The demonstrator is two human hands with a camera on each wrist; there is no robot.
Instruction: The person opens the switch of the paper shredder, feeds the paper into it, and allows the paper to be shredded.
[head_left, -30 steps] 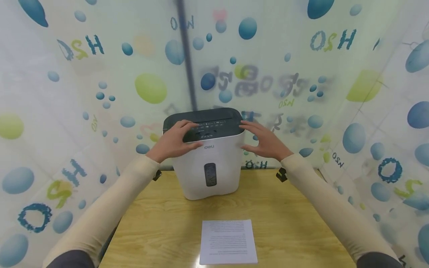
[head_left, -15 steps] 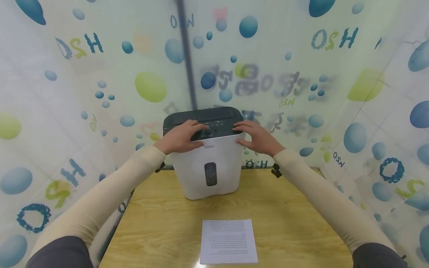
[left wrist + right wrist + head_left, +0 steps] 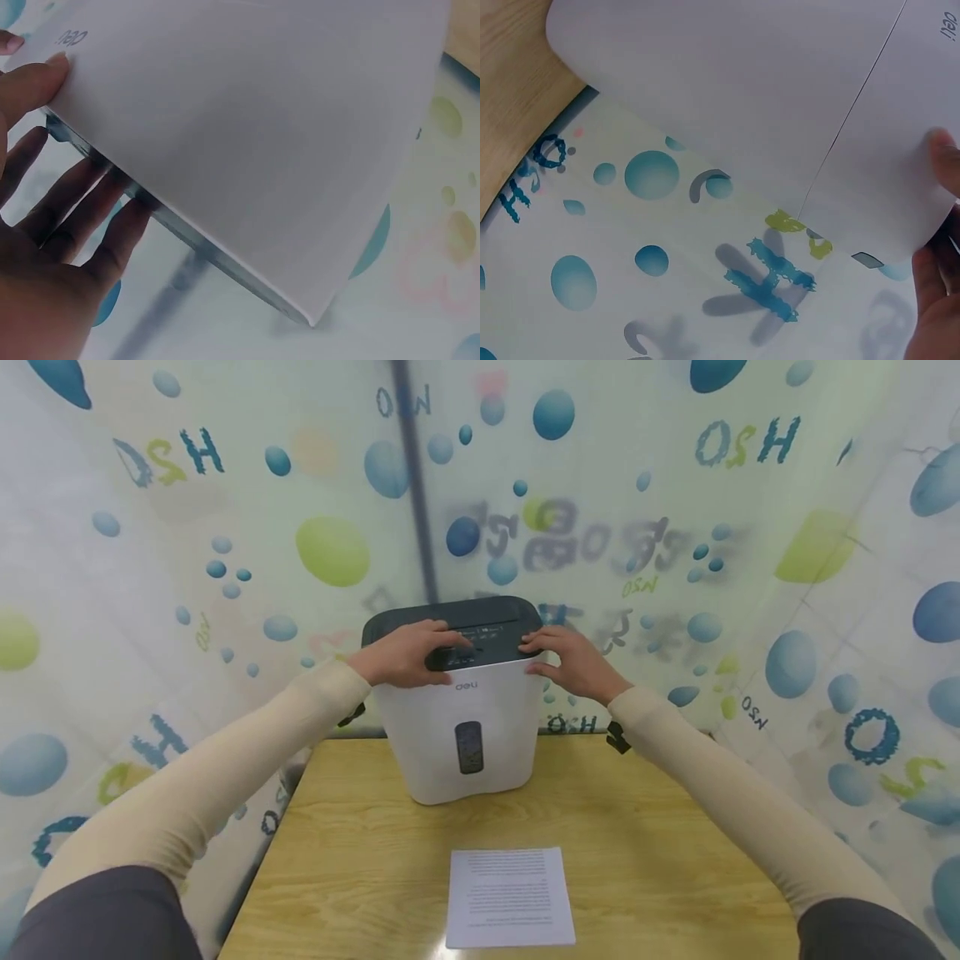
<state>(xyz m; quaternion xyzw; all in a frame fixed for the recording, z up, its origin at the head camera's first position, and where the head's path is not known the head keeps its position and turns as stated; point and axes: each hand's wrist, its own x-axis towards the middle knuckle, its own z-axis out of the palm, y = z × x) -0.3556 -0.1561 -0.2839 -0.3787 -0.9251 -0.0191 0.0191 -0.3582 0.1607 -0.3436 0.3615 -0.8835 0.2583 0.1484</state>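
Note:
A white paper shredder (image 3: 427,735) with a dark top (image 3: 487,610) stands upright at the back of the table. My left hand (image 3: 401,653) holds the front rim of its top, left of the middle. In the left wrist view the thumb (image 3: 34,86) lies on the white front near the logo, with the other fingertips at the dark top edge. Over at the right corner, my right hand (image 3: 579,667) grips the same rim, fingers on top and thumb (image 3: 945,157) against the front. A dark window (image 3: 469,747) shows in the shredder's front.
Printed sheets of paper (image 3: 510,897) lie on the wooden table (image 3: 345,860), nearer to me than the shredder. A curtain (image 3: 630,468) with blue and green spots hangs close behind the table and along both sides.
Both hands have come in onto the shredder's top rim, the left shifting right and the right shifting left. The shredder and the paper stay where they were.

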